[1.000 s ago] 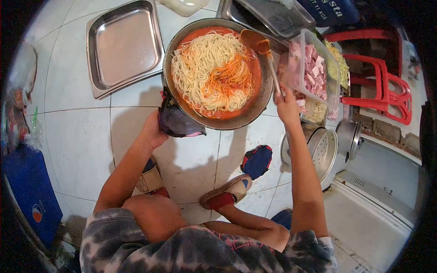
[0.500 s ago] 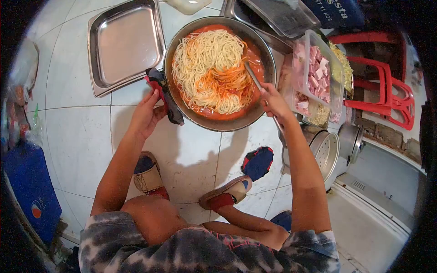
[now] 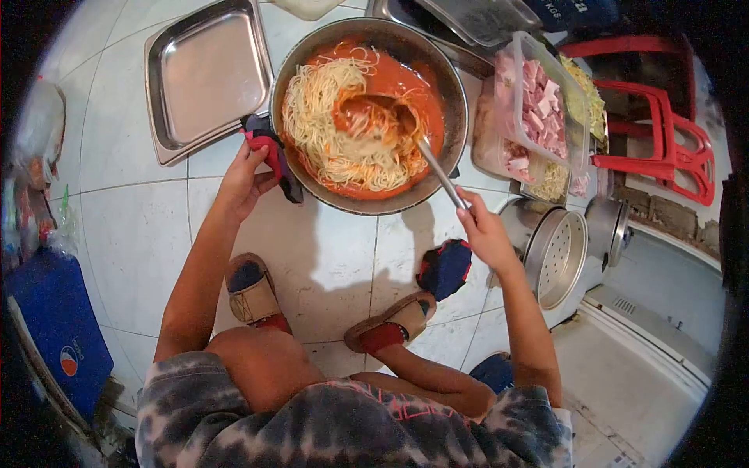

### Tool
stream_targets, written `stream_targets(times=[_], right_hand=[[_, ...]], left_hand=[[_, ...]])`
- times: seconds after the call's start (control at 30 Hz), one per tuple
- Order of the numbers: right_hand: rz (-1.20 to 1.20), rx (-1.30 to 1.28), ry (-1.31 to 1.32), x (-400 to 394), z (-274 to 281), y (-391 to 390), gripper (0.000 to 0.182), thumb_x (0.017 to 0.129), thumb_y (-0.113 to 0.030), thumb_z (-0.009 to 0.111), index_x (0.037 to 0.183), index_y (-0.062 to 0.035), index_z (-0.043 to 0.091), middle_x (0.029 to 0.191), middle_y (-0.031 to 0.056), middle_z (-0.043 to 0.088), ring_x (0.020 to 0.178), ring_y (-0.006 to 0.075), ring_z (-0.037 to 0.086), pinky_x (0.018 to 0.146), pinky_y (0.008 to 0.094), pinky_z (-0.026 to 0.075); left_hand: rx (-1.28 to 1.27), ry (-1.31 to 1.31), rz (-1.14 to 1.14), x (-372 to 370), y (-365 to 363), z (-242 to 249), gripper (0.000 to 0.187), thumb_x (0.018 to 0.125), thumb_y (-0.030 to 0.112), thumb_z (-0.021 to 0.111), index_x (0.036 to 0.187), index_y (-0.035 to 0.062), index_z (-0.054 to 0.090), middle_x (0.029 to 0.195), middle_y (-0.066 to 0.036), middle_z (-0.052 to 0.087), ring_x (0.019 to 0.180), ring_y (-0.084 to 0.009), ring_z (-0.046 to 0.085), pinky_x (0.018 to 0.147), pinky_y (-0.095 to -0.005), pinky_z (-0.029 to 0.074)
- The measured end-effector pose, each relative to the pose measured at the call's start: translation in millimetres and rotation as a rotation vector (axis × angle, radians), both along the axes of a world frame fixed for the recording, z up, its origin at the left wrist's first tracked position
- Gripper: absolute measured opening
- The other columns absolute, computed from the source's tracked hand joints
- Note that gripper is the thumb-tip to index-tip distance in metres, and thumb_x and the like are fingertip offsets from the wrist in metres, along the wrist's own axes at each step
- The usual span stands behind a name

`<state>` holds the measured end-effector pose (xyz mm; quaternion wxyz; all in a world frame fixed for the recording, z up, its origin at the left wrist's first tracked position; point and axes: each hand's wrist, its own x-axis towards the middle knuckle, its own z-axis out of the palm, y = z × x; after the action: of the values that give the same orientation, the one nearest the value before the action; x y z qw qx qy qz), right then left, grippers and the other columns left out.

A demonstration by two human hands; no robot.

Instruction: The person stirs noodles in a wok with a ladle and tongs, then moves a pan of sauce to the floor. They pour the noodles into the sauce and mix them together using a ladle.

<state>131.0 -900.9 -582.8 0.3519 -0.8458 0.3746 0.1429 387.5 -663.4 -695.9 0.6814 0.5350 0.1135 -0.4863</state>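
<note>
A wide pan (image 3: 278,78) of pale spaghetti (image 3: 312,109) and red-orange sauce (image 3: 402,74) stands on the tiled floor. My right hand (image 3: 485,230) is closed around the upper handle of a metal ladle (image 3: 441,171), just outside the pan's lower right rim. The ladle's head lies among the noodles and is blurred by motion, with sauce-coated strands about it. At the left rim, my left hand (image 3: 246,175) pinches a dark cloth with red parts (image 3: 273,160). The cloth is against the pan; whatever it covers there is hidden.
A rectangular steel tray (image 3: 207,74) sits left of the pan. To the right are a plastic tub of diced pink meat (image 3: 544,109), a perforated steel pot (image 3: 558,257) and a red plastic chair (image 3: 663,140). Another dark cloth (image 3: 445,269) lies near my sandalled feet.
My right hand has moved down and right, with the ladle now angled across the noodles. The spaghetti has shifted, exposing more sauce at the upper right. My left hand still grips the cloth.
</note>
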Motion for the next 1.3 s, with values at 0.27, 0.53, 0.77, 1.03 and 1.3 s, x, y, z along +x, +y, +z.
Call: stream_targets(times=[0.27,0.53,0.77,1.03,1.3], right_hand=[[0.05,-0.094,0.049,-49.0,12.9,29.6,0.033,0.082,-0.018,0.046,0.114,-0.0149,0.042,0.084,0.0182,0.056,0.073,0.0338,0.055,0.063,0.0354,0.043],[-0.074,-0.228,-0.115,-86.1,18.6,49.6,0.031,0.079,-0.01,0.05,0.109,-0.0137,0.05,0.09,0.0147,0.057,0.077,0.031,0.056,0.066,0.0347,0.044],[-0.124,-0.245,-0.037,-38.1,-35.2,50.3,0.032,0.08,-0.013,0.048,0.112,-0.0138,0.047,0.093,0.0166,0.055,0.08,0.0312,0.055,0.067,0.035,0.044],[-0.305,-0.227,-0.188,-0.4,-69.3,59.7,0.031,0.081,-0.013,0.046,0.111,-0.009,0.047,0.093,0.0177,0.056,0.083,0.0313,0.055,0.07,0.0353,0.043],[-0.195,-0.346,-0.194,18.5,-70.8,32.8,0.033,0.082,-0.016,0.048,0.114,-0.0144,0.046,0.061,0.0126,0.053,0.052,0.0207,0.053,0.051,0.0303,0.042]], left_hand=[[0.063,-0.024,-0.019,4.2,6.2,-2.7,0.028,0.085,0.027,0.041,0.112,0.0176,0.04,0.097,0.002,0.049,0.083,-0.0153,0.049,0.075,-0.0317,0.04],[-0.023,-0.078,-0.091,12.3,-10.4,21.9,0.034,0.086,0.028,0.041,0.118,0.017,0.035,0.099,0.0,0.049,0.083,-0.0141,0.049,0.073,-0.0311,0.041],[0.131,-0.438,-0.027,17.0,-15.8,-28.0,0.025,0.084,0.02,0.045,0.107,0.0087,0.047,0.083,-0.001,0.054,0.071,-0.0081,0.049,0.063,-0.0235,0.043],[0.072,-0.501,-0.018,16.1,-17.7,-24.9,0.024,0.084,0.016,0.044,0.105,0.0041,0.048,0.081,0.0,0.053,0.071,-0.007,0.047,0.065,-0.0196,0.039],[0.113,-0.495,-0.031,12.8,-21.0,-13.6,0.024,0.084,0.015,0.045,0.105,0.0031,0.048,0.083,0.0,0.053,0.073,-0.0065,0.047,0.066,-0.0195,0.039]])
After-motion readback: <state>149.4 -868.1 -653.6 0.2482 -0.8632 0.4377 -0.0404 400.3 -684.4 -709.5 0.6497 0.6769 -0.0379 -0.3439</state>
